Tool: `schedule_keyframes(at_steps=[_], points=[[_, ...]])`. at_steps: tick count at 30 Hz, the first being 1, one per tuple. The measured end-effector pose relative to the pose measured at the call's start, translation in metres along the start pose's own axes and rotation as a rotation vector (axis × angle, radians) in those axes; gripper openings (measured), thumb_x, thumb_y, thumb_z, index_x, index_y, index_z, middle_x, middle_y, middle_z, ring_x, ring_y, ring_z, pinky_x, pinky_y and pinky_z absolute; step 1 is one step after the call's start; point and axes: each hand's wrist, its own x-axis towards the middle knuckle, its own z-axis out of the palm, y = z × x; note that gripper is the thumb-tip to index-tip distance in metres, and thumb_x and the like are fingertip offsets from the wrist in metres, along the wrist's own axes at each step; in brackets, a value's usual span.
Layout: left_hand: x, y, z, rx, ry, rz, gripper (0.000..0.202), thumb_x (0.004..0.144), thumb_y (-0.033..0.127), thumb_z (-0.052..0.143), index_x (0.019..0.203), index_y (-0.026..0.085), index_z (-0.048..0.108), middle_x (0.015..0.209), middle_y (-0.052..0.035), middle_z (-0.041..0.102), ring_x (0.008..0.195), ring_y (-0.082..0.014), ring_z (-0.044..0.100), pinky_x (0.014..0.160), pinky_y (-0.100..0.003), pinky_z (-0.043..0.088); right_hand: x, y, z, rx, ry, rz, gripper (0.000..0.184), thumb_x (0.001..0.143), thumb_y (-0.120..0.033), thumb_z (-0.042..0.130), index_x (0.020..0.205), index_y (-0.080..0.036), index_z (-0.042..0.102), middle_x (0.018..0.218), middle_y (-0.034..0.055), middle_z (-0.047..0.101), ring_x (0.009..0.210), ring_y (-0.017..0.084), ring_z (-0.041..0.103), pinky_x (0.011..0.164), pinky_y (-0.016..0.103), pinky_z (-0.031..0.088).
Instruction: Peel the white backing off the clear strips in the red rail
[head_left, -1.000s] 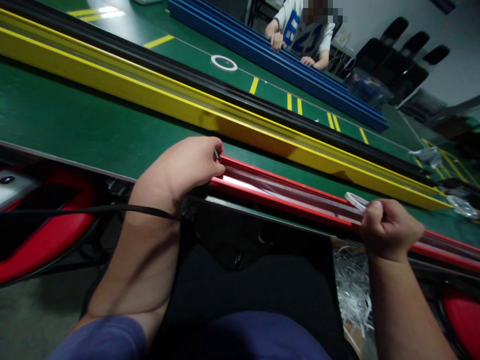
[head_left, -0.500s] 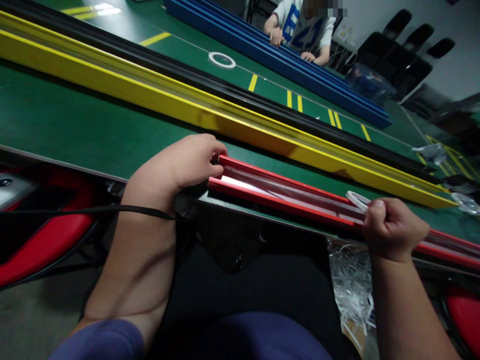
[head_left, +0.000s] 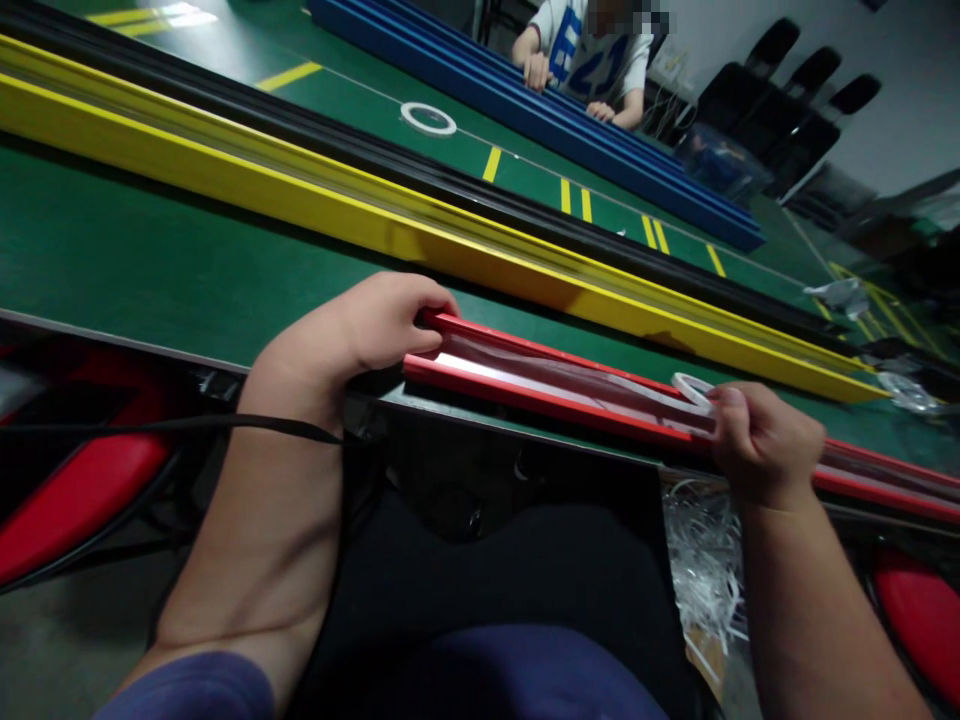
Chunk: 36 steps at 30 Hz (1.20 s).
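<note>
1. The right hand's [head_left: 769, 440] fingers are closed around a white tape roll [head_left: 681, 384], just above the red channel [head_left: 525, 396].
2. The left hand [head_left: 375, 320] grips the channel's left end, fingers clamped on its far wall, thumb inside; whether they also pin the tape's end is hidden.
3. A white strip [head_left: 645, 396] runs left from the roll along the channel; glare and blur make it hard to tell where it lies flat.
4. The step in hand looks like drawing tape along the channel. The next move seems to call for a steady left hold, with the strip kept straight and lowered evenly inside the walls.
5. The channel lies along the near edge of the green table [head_left: 150, 250], continuing right past the right hand.
6. Beyond it lie a yellow channel [head_left: 420, 240], black profiles [head_left: 360, 170], a second tape roll [head_left: 407, 116] and blue channels [head_left: 540, 115].
</note>
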Motion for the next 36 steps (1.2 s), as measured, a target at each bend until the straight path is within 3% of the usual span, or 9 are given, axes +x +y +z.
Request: schedule_keyframes(at_steps=[3, 6, 8, 12, 16, 23, 32, 36], points=[[0.000, 0.002, -0.003, -0.001, -0.023, -0.017, 0.038, 0.074, 0.036, 0.055, 0.100, 0.019, 0.076, 0.089, -0.0026, 0.073, 0.079, -0.0182, 0.065, 0.071, -0.026, 0.046, 0.007, 0.002, -0.017, -0.101, -0.184, -0.047, 0.049, 0.102, -0.053, 0.044, 0.107, -0.019, 0.080, 0.086, 0.0072, 0.076, 0.075, 0.019, 0.069, 0.064, 0.026, 0.040], [0.002, 0.002, -0.004, -0.013, -0.044, -0.040, 0.038, 0.073, 0.036, 0.056, 0.099, 0.019, 0.076, 0.087, -0.0029, 0.073, 0.078, -0.0186, 0.065, 0.071, -0.027, 0.046, 0.013, 0.005, -0.038, -0.308, -0.304, 0.049, 0.054, 0.101, -0.063, 0.047, 0.132, -0.028, 0.074, 0.089, 0.0058, 0.077, 0.074, 0.022, 0.070, 0.057, 0.029, 0.035], [0.003, 0.003, -0.005, -0.023, -0.061, -0.057, 0.039, 0.072, 0.037, 0.056, 0.100, 0.019, 0.077, 0.087, -0.0032, 0.073, 0.078, -0.0191, 0.065, 0.071, -0.027, 0.047, 0.015, 0.007, -0.049, -0.322, -0.398, 0.094, 0.056, 0.101, -0.066, 0.045, 0.138, -0.033, 0.070, 0.098, 0.0062, 0.078, 0.081, 0.025, 0.072, 0.059, 0.030, 0.038], [0.005, 0.003, -0.005, -0.045, -0.106, -0.094, 0.042, 0.071, 0.038, 0.056, 0.103, 0.019, 0.077, 0.090, -0.0040, 0.074, 0.079, -0.0209, 0.065, 0.071, -0.028, 0.049, 0.015, 0.017, -0.052, -0.044, -0.564, 0.194, 0.058, 0.100, -0.066, 0.045, 0.140, -0.033, 0.069, 0.123, 0.0052, 0.075, 0.110, 0.031, 0.072, 0.084, 0.038, 0.054], [0.007, 0.001, -0.004, -0.033, -0.117, -0.097, 0.041, 0.072, 0.039, 0.056, 0.102, 0.020, 0.077, 0.090, -0.0043, 0.074, 0.079, -0.0211, 0.066, 0.068, -0.028, 0.049, 0.019, 0.025, -0.041, 0.285, -0.728, 0.293, 0.059, 0.096, -0.064, 0.056, 0.144, -0.031, 0.066, 0.143, 0.0024, 0.065, 0.134, 0.032, 0.061, 0.115, 0.047, 0.047], [0.009, -0.012, 0.002, -0.074, -0.113, -0.078, 0.038, 0.073, 0.038, 0.057, 0.101, 0.024, 0.077, 0.092, -0.0021, 0.076, 0.080, -0.0206, 0.068, 0.066, -0.026, 0.050, 0.037, 0.031, -0.034, 0.482, -0.856, 0.285, 0.057, 0.094, -0.055, 0.063, 0.142, -0.025, 0.068, 0.151, 0.0039, 0.057, 0.145, 0.032, 0.050, 0.128, 0.051, 0.033], [0.013, -0.024, 0.006, -0.063, -0.118, -0.070, 0.038, 0.071, 0.036, 0.060, 0.103, 0.025, 0.077, 0.092, -0.0017, 0.077, 0.079, -0.0207, 0.069, 0.064, -0.025, 0.050, 0.045, 0.036, -0.035, 0.523, -0.901, 0.312, 0.054, 0.099, -0.063, 0.054, 0.137, -0.029, 0.072, 0.144, 0.0045, 0.063, 0.134, 0.033, 0.061, 0.122, 0.053, 0.042], [0.014, -0.024, 0.006, -0.071, -0.123, -0.090, 0.038, 0.070, 0.036, 0.060, 0.103, 0.025, 0.077, 0.092, -0.0016, 0.077, 0.079, -0.0206, 0.069, 0.063, -0.025, 0.050, 0.045, 0.036, -0.036, 0.500, -0.916, 0.296, 0.055, 0.096, -0.062, 0.059, 0.140, -0.030, 0.070, 0.147, 0.0036, 0.061, 0.138, 0.032, 0.057, 0.125, 0.051, 0.038]])
